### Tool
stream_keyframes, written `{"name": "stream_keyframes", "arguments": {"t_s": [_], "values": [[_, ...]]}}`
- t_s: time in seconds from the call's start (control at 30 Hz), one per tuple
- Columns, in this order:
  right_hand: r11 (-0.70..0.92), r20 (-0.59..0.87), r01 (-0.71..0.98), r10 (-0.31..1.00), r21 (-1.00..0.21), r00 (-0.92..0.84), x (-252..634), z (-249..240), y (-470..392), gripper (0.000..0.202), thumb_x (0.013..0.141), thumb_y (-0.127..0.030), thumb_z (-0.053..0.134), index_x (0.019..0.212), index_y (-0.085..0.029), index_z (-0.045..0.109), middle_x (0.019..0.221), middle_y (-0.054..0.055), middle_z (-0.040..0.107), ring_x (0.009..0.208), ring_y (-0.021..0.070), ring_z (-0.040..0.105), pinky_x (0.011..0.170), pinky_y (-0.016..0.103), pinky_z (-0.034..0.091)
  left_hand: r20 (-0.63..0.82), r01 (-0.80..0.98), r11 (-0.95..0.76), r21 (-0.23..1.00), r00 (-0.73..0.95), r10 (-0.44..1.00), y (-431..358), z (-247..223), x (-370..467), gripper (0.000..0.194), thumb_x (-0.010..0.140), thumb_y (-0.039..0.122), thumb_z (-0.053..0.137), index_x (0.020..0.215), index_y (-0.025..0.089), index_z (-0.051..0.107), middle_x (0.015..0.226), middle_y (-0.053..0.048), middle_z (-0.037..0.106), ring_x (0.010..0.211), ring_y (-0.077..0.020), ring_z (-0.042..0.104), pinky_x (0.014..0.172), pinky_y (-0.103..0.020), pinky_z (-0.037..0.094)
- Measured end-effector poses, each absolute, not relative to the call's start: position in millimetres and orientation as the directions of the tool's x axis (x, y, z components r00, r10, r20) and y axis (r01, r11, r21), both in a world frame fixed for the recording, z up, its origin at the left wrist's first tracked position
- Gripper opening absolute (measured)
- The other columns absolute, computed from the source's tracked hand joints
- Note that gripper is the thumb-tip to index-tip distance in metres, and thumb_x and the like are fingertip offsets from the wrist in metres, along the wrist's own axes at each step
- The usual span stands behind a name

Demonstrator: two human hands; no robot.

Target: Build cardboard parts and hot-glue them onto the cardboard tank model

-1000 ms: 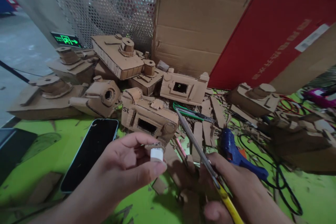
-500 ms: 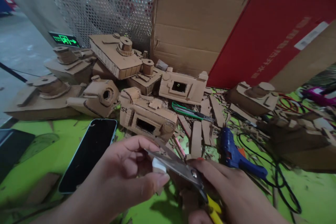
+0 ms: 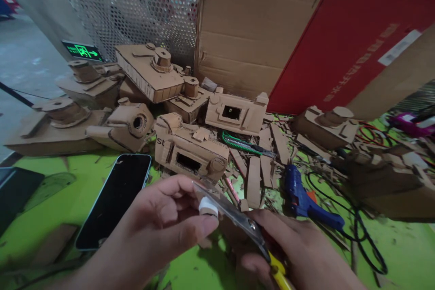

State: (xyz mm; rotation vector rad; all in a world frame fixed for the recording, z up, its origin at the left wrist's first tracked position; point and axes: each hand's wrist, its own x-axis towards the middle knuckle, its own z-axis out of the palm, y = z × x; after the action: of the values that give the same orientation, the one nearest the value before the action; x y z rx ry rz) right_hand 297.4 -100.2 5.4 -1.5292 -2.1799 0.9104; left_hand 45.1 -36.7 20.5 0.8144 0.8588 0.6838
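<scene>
Between the thumb and fingers of my left hand (image 3: pixel 159 226) is a small cardboard piece (image 3: pixel 208 207) with a white face. My right hand (image 3: pixel 299 240) grips scissors (image 3: pixel 234 214) with a yellow handle, partly hidden by the fingers. The blades point up and left and lie right beside the white-faced piece; whether they touch it I cannot tell. Just beyond my hands sits a cardboard camera model (image 3: pixel 204 154) with a rectangular opening. A second cardboard camera model (image 3: pixel 251 115) stands behind it.
A phone (image 3: pixel 117 199) lies left of my hands on the green table (image 3: pixel 183 272). To the right are a blue glue gun (image 3: pixel 302 199) and its black cable. A green utility knife (image 3: pixel 243 144) rests among cardboard scraps. More cardboard models (image 3: pixel 149 72) are piled at the back left.
The scissors have shifted slightly, and their handles look closer together. In my left fingers the white-faced piece has turned a little and sits slightly higher. The things on the table stay put.
</scene>
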Motion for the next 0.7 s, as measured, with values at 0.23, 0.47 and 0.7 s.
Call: {"name": "stream_keyframes", "arguments": {"t_s": [0.23,0.47,0.7], "values": [[0.225,-0.079,0.708,0.926,-0.669,-0.368,295.4,5.2,-103.4,0.032,0.111,-0.049,0.048,0.098,-0.025,0.064,0.075,0.001,0.075,0.055,0.0166,0.068,0.051,0.026,0.053,-0.362,-0.286,0.524,0.802,0.467,0.807,-38.3,19.0,46.7,0.023,0.081,0.032,0.098,0.091,0.019,0.081,0.085,-0.003,0.081,0.079,-0.0136,0.071,0.074,-0.021,0.059],[0.344,0.175,0.669,0.935,-0.659,-0.309,298.2,11.5,-95.1,0.046,0.11,-0.067,0.047,0.096,-0.025,0.06,0.068,-0.003,0.069,0.051,0.0134,0.062,0.047,0.022,0.048,-0.364,-0.298,0.534,0.792,0.472,0.803,-36.8,13.5,45.3,0.025,0.081,0.025,0.098,0.1,0.023,0.082,0.091,-0.002,0.081,0.081,-0.0142,0.073,0.076,-0.022,0.063],[0.311,0.122,0.625,0.937,-0.716,-0.328,304.0,16.3,-95.6,0.067,0.098,-0.086,0.049,0.121,-0.025,0.064,0.095,0.006,0.081,0.075,0.0214,0.08,0.062,0.026,0.065,-0.325,-0.277,0.499,0.821,0.49,0.808,-36.7,11.7,44.1,0.029,0.078,0.031,0.099,0.1,0.021,0.084,0.087,-0.004,0.078,0.072,-0.0161,0.071,0.071,-0.029,0.066]]}}
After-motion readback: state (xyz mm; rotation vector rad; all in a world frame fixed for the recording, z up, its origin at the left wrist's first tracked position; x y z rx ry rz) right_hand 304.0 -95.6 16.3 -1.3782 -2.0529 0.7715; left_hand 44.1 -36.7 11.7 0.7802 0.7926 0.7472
